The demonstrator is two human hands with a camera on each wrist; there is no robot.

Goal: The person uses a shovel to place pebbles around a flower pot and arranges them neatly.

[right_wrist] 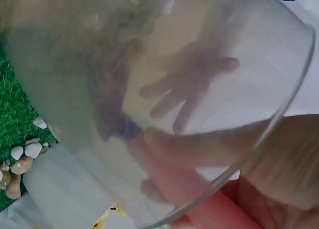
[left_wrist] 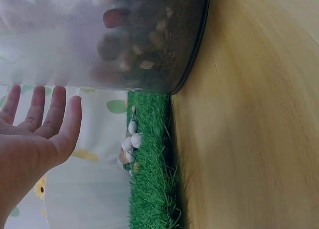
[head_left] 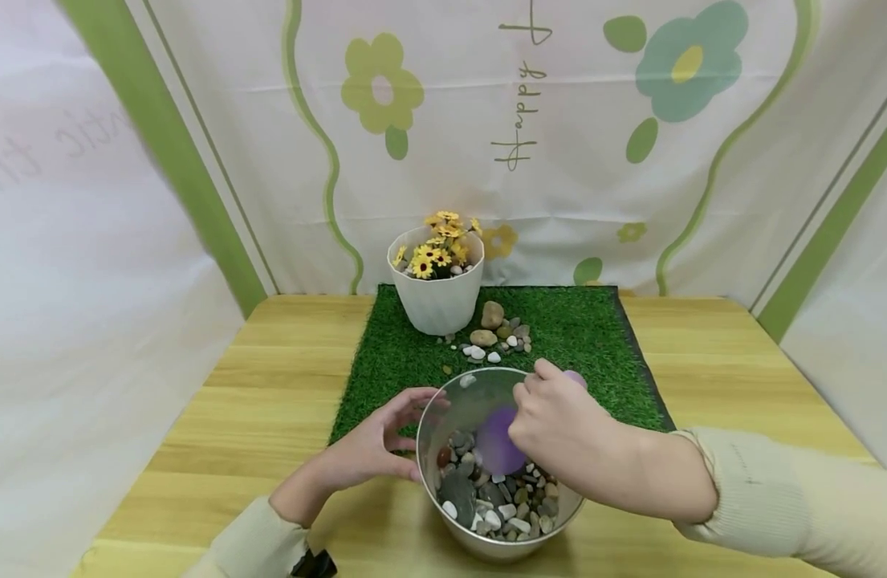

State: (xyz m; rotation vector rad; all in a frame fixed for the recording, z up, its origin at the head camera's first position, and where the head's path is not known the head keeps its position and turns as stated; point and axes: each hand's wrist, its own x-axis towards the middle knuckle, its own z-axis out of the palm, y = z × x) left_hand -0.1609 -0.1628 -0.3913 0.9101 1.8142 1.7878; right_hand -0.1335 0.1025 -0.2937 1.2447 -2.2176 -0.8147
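Right hand [head_left: 562, 413] dips into the clear bucket [head_left: 497, 551], gripping a purple scoop [head_left: 502, 441] over pebbles [head_left: 493, 518]; left hand [head_left: 371, 440] fingers spread at its left. Bucket's just off the turf mat [head_left: 566, 321]'s near edge, wooden table [head_left: 205, 449] both sides.

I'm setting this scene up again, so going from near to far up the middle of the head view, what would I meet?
Clear bucket → foremost loose white pebbles → white flower pot → flowered curtain.
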